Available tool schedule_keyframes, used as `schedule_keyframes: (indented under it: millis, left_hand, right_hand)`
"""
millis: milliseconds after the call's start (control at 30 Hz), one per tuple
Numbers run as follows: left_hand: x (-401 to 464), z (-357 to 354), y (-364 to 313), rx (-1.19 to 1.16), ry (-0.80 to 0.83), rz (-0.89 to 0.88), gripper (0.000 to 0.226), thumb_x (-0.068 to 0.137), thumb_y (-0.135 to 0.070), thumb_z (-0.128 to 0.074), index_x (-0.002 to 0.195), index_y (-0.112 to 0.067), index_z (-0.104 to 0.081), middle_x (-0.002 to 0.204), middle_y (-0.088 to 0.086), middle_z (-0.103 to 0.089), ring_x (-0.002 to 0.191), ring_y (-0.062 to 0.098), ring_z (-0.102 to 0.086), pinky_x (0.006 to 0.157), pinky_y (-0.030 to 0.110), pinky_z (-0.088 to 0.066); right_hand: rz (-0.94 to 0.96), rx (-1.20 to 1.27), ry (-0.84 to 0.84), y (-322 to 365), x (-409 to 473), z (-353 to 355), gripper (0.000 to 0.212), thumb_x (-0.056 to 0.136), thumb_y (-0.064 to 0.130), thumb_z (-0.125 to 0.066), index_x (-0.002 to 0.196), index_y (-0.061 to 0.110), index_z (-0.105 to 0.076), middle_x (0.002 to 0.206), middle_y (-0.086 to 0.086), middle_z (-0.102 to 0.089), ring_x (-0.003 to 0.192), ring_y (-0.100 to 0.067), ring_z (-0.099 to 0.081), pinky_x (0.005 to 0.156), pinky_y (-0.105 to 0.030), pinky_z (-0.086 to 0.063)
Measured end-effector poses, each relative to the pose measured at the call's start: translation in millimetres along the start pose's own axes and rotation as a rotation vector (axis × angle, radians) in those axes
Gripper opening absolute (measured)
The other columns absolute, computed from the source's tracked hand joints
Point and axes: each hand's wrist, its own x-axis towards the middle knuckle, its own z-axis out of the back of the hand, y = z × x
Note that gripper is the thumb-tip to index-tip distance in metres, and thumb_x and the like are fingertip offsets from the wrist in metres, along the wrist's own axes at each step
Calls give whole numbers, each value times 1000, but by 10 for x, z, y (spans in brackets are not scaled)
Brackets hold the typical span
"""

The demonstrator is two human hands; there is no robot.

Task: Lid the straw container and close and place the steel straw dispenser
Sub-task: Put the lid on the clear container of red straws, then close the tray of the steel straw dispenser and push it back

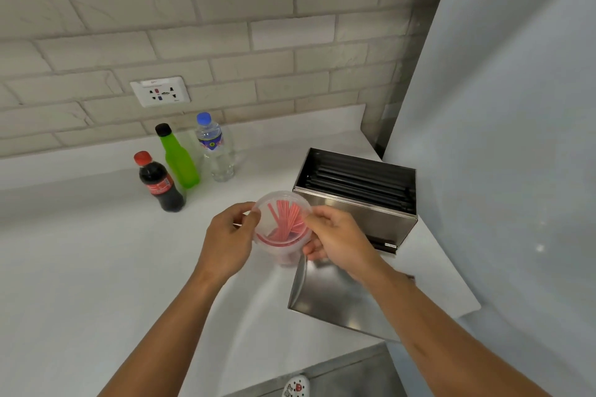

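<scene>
With the left hand (230, 235) and right hand (335, 237) both pinching the clear lid (272, 203) over the straw container (283, 235), I'd press evenly around the rim until it seats.

The cup of straws (283, 226) sits mid counter (80, 267), w/ the left hand (227, 240) at its 9 o'clock & the right hand (338, 240) at its 3. The open steel box (358, 200) is at the cup's 2 o'clock, its lid (325, 300) lying flat at 5. Three bottles (179, 161) stand at 10 o'clock, w/ the wall plug (160, 91) behind them.
</scene>
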Motion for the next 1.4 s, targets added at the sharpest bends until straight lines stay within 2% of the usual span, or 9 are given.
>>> schedule_keyframes:
  millis: [167, 367, 533, 733, 900, 1033, 1267, 1333, 1400]
  left_hand:
    - [280, 212, 247, 61, 0, 65, 22, 102, -28, -56, 117, -27, -71, 94, -6, -73, 83, 19, -71, 86, 48, -60]
    - [573, 379, 478, 68, -7, 158, 23, 101, -29, -56, 120, -24, -70, 96, -3, -74, 88, 22, -71, 92, 50, -59]
    - [679, 451, 597, 69, -17, 182, 26, 102, -29, -55, 122, -23, -70, 100, 1, -75, 89, 22, -70, 93, 51, -59]
    - [661, 471, 558, 162, -108, 102, 33, 100, -33, -60, 129, -19, -67, 115, 2, -68, 92, 19, -66, 88, 35, -53]
    - [429, 362, 348, 104, -191, -118, 19, 97, -24, -65, 114, -22, -71, 101, -2, -68, 86, 6, -65, 70, 19, -48]
    - [201, 133, 228, 77, -67, -196, 11, 97, -20, -66, 103, -25, -73, 91, -11, -71, 82, 7, -66, 69, 12, -48]
    - [-107, -399, 300, 82, 233, -139, 16, 97, -22, -67, 112, -24, -72, 97, -5, -73, 89, 1, -66, 76, 5, -49]
    - [-170, -534, 360, 131, 317, -100, 18, 96, -26, -68, 114, -28, -70, 105, -5, -71, 94, 2, -66, 84, 11, -53]
    - [-221, -657, 423, 202, 368, -60, 18, 96, -32, -67, 113, -36, -66, 117, -8, -67, 105, 6, -65, 98, 29, -55]
  right_hand:
    - [-79, -4, 29, -112, 344, -314, 25, 100, 29, -63, 116, 9, -68, 88, -11, -72, 64, -19, -69, 59, -31, -58]
    - [-64, -32, 68, -194, 577, -616, 11, 99, 20, -64, 93, 22, -73, 78, 1, -74, 66, -13, -71, 66, -33, -61]
    - [-65, -18, 54, -198, 675, -752, 11, 98, 23, -65, 99, 17, -74, 81, -3, -73, 72, -17, -70, 66, -34, -61]
    - [-95, -52, 55, -224, 659, -658, 24, 99, 29, -63, 116, 14, -71, 93, 1, -74, 78, -16, -72, 73, -38, -63]
    - [-80, -130, 28, -215, 452, -306, 35, 97, 28, -64, 129, 13, -66, 100, 2, -73, 86, -16, -75, 77, -33, -62]
    - [-34, -155, -27, -176, 132, 92, 24, 98, 23, -64, 122, 20, -69, 98, -1, -75, 84, -10, -75, 79, -30, -61]
    - [-26, -313, -206, -468, -466, 841, 26, 99, 33, -62, 124, 30, -67, 99, 6, -75, 85, -2, -71, 74, -15, -54]
    - [-54, -330, -274, -625, -590, 1009, 30, 98, 36, -63, 127, 31, -65, 109, 9, -72, 97, -4, -68, 76, -14, -48]
    - [-85, -329, -344, -810, -686, 1150, 37, 98, 34, -64, 134, 27, -61, 120, 7, -68, 112, -12, -64, 86, -20, -45]
